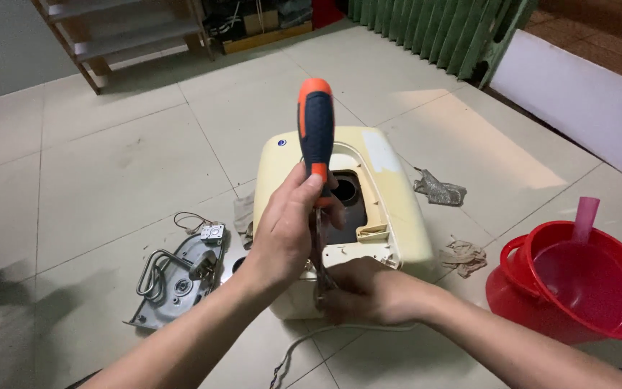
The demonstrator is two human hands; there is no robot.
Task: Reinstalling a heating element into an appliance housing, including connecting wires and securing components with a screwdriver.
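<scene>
Cream water-heater casing, opened, is lying just beyond and beneath both hands. Screwdriver: long axis is standing near upright, handle above, shaft running down. Left hand is wrapping it closed; right hand is cupping below, nearer the tip, hiding tip and contents.

My left hand is raised, its grip closed, thumb pointing up and wrist bent. My right hand sits lower, just below it, fingers curled in a closed grip. Both bare forearms reach in from below.
</scene>
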